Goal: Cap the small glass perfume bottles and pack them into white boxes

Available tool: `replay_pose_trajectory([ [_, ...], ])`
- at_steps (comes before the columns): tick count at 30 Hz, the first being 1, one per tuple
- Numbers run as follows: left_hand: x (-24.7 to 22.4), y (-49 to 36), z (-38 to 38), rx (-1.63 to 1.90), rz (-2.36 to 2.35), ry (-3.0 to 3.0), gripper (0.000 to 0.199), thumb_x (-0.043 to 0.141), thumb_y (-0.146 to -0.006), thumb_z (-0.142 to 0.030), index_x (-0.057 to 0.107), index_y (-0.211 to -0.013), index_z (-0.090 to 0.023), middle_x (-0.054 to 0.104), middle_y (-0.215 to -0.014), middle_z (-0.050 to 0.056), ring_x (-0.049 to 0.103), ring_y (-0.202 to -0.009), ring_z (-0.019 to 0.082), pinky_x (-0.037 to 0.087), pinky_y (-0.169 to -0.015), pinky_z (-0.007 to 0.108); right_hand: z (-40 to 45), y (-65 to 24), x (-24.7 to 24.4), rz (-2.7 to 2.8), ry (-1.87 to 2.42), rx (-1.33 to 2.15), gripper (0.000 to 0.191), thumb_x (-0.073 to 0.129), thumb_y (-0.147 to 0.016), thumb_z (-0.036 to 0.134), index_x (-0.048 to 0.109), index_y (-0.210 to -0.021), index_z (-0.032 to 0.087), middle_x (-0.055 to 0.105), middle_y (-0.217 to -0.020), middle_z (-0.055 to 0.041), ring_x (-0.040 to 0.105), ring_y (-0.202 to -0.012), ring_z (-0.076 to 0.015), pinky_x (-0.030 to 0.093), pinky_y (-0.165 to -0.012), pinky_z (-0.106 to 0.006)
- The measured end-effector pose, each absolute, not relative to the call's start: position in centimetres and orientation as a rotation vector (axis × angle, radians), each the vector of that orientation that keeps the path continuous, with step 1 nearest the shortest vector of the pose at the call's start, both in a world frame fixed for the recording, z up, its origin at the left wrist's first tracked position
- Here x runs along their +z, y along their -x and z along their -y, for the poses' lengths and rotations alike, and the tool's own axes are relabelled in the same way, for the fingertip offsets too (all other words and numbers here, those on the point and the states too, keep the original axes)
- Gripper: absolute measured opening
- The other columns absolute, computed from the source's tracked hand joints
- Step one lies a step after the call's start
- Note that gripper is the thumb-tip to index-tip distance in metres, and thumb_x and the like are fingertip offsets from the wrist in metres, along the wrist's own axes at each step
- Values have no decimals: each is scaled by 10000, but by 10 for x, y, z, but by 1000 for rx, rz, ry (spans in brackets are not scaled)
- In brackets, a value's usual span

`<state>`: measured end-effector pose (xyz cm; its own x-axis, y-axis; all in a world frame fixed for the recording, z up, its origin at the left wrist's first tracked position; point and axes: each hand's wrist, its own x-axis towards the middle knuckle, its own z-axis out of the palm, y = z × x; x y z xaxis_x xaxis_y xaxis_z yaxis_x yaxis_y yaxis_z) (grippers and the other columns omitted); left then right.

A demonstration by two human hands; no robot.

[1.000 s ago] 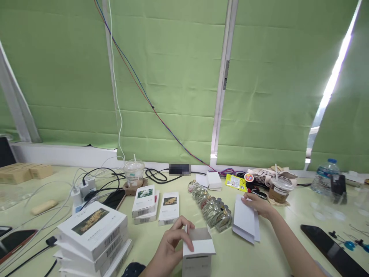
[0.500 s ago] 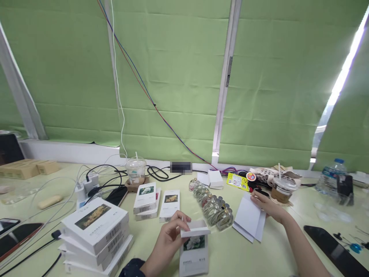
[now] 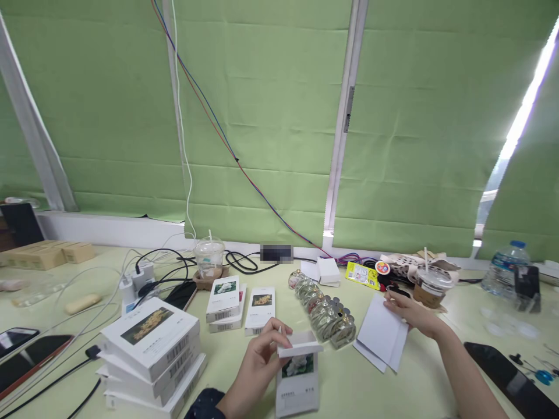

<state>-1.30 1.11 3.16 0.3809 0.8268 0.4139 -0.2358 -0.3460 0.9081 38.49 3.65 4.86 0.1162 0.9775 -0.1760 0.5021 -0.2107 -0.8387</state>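
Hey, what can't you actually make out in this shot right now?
All in the head view:
- Inside of the white box at the left hand: hidden by its folded flap.
- Small print on the stacked boxes: too small; the lowest box is cut off by the bottom edge.
- Black object by the wall: blurred by pixelation.
- Underside of the white sheets: faces the table.
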Motion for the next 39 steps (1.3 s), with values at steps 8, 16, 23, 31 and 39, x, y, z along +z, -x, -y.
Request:
replay_pose_trajectory([
  [8, 37, 15, -7, 1205, -582, -1632, 149, 689, -782, -274, 724, -658, -198, 448, -930, 53, 503, -1026, 267, 406, -861, 350, -11, -378, 108, 1387, 1461, 843, 458, 500, -740, 698, 426, -865, 264, 492, -738, 12, 550, -671, -169, 504, -529, -257],
  [16, 42, 16, -3, 1164, -568, -1647, 177, 660, -807, -290, 721, -661, -212, 432, -943, 50, 505, -1048, 266, 411, -875, 347, -4, -295, 158, 1423, 1054, 860, 398, 516, -788, 646, 401, -882, 277, 475, -716, 26, 478, -576, -127, 402, -468, -206],
  [23, 40, 18, -7, 1209, -599, -1651, 172, 690, -776, -325, 723, -650, -212, 508, -1023, 79, 487, -1074, 271, 399, -902, 331, -21, -226, 146, 1614, 902, 921, 359, 478, -843, 604, 396, -862, 255, 386, -695, 46, 373, -570, -108, 309, -439, -181],
  [31, 44, 22, -11, 1234, -598, -1636, 199, 692, -771, -333, 716, -636, -189, 451, -1019, 66, 517, -992, 252, 434, -846, 309, -26, -224, 136, 1733, 929, 872, 286, 418, -907, 529, 399, -849, 249, 388, -700, 52, 382, -576, -109, 319, -485, -207],
  [39, 46, 20, -8, 1242, -667, -1705, 216, 678, -779, -339, 710, -632, -184, 428, -1005, 70, 499, -965, 243, 458, -807, 296, -12, -233, 151, 1892, 981, 888, 255, 397, -929, 484, 418, -847, 243, 408, -736, 45, 426, -607, -110, 380, -518, -211],
])
